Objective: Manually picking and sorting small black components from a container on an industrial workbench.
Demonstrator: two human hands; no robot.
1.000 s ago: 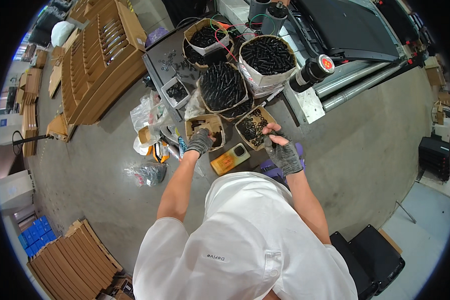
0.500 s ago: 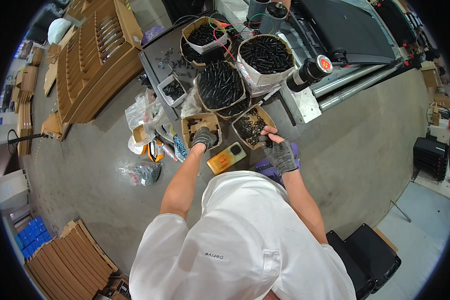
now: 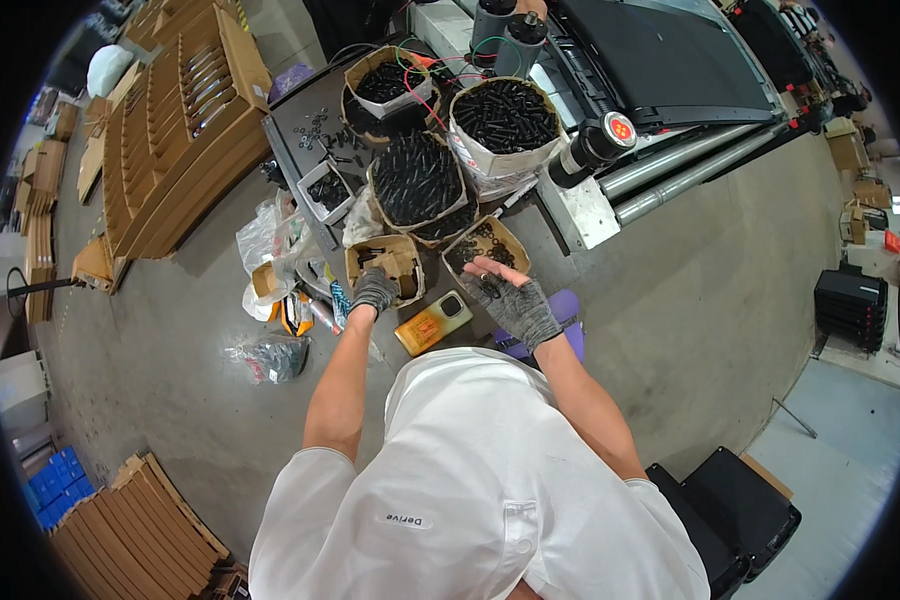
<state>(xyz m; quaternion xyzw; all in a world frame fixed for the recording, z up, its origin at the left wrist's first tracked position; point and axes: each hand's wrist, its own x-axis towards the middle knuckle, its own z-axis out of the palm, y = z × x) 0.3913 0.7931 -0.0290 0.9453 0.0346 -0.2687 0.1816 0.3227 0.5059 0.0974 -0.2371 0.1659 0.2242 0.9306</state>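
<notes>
Two hands in grey fingerless gloves work at a pair of small boxes. The left hand (image 3: 375, 291) reaches over the near left corner of the left box (image 3: 402, 259), its fingers bent down toward the inside; their tips are hidden, so I cannot tell whether they are closed on anything. A few dark pins (image 3: 372, 256) lie in that box. The right hand (image 3: 515, 305) is just short of the right box (image 3: 516, 256), palm turned partly up, fingers stretched out toward the left and not clenched; a small dark spot shows by them, too small to make out. Dark rings (image 3: 484, 240) lie in the right box.

Between the hands, nearer the body, is a yellowish phone (image 3: 433, 323), tilted to the view. A purple thing (image 3: 567, 308) shows beside the right wrist. Beyond the boxes stand a bag (image 3: 374, 192) and a white sack (image 3: 505, 163), both full of black parts, with a white tray (image 3: 344, 207) to their left
</notes>
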